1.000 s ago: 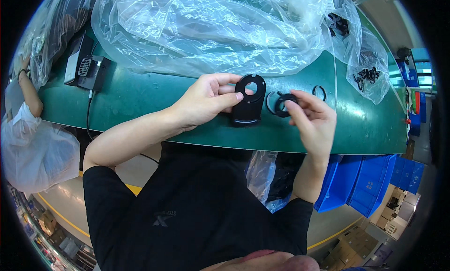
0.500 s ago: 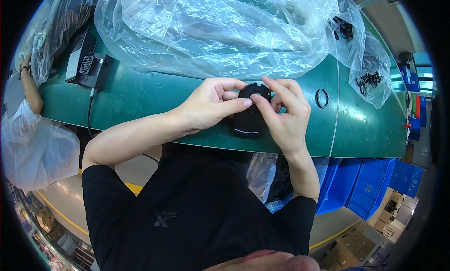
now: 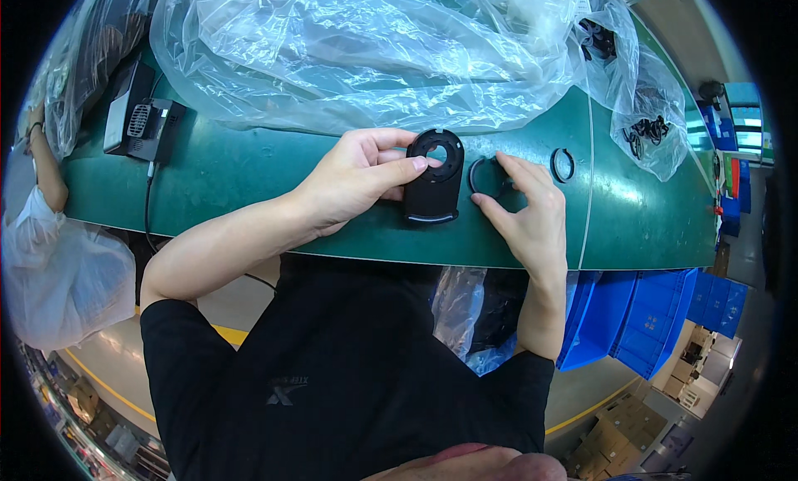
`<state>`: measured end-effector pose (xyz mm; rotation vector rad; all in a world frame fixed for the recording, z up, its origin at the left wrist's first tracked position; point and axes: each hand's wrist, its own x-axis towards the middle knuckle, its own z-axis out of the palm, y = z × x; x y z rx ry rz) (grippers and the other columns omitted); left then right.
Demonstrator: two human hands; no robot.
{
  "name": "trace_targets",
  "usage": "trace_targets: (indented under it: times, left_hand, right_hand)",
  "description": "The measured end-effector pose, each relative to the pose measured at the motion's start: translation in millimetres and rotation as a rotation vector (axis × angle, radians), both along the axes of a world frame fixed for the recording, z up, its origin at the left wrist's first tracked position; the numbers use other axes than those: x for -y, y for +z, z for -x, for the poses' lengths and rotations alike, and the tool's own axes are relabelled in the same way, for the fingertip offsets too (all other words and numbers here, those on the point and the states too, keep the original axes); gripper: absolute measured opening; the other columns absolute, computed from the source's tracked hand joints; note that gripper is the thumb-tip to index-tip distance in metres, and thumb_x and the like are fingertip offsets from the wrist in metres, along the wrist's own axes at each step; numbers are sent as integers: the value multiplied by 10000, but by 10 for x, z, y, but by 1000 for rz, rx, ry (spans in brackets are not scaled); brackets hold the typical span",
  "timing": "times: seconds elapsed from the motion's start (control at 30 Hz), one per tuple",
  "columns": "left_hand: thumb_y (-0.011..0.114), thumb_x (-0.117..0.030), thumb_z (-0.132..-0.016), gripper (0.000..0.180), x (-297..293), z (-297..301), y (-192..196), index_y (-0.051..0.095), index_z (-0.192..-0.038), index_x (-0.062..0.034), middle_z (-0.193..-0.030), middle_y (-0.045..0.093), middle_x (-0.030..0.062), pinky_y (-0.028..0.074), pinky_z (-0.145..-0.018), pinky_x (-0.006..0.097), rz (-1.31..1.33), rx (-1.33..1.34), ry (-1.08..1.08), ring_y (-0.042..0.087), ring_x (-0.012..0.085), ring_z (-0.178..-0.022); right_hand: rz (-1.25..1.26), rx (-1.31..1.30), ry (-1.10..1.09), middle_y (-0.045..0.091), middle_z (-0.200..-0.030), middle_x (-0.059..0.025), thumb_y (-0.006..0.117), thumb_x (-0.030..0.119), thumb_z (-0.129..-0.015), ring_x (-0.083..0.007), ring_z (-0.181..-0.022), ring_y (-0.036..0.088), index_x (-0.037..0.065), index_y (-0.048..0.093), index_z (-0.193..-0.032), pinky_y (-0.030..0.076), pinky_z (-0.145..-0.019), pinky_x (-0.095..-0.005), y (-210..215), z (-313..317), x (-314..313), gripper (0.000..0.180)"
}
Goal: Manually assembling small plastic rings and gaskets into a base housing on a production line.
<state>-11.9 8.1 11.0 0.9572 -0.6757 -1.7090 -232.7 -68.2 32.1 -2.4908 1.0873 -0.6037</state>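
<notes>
My left hand (image 3: 357, 175) pinches the left edge of a black plastic part (image 3: 430, 200) with a rounded top and a large round hole. Its thumb lies beside the hole, and green tabletop shows through it. Just to the right, my right hand (image 3: 532, 211) curves its thumb and fingers around a thin black ring (image 3: 471, 178). That ring is apart from the plastic part and partly hidden by the fingers. A second black ring (image 3: 563, 166), with a gap in it, lies on the green table (image 3: 249, 177) to the right of my right hand.
Large clear plastic bags (image 3: 366, 57) cover the table's far side. A bag of small black parts (image 3: 648, 132) lies at the right. A black device (image 3: 150, 123) with a cable stands at the left, near another person's arm (image 3: 50, 169). Blue bins (image 3: 652, 323) stand below the right edge.
My right hand has come off the black plastic part and moved right, with a black ring now at its fingers. The part's round hole is now uncovered. The view has shifted slightly.
</notes>
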Motion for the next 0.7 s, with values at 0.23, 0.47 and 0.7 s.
trace_targets:
  times: [0.23,0.47,0.7]
  left_hand:
    - [523,-124,-912,304,-3,10,12,517,-1182,15,-1048,634,86,530,-767,267,-31,78,6,626,128,-909]
    - [487,-117,-923,350,-5,-17,-9,471,-1250,9,-1099,607,78,519,-818,268,10,60,-82,608,128,-956]
    - [463,-107,-933,361,0,-37,-9,451,-1275,8,-1127,587,76,516,-834,270,34,-27,-91,603,130,-960]
  right_hand:
    - [-116,361,-73,632,-977,-177,746,32,-609,-241,-850,633,-54,596,-1077,515,-756,-307,15,-44,-75,498]
    - [104,277,78,624,-964,-182,747,16,-608,-294,-858,615,-75,568,-1092,494,-757,-344,227,-399,-319,524]
    - [173,248,86,622,-960,-181,737,2,-614,-317,-879,596,-85,552,-1109,490,-754,-360,172,-521,-319,536]
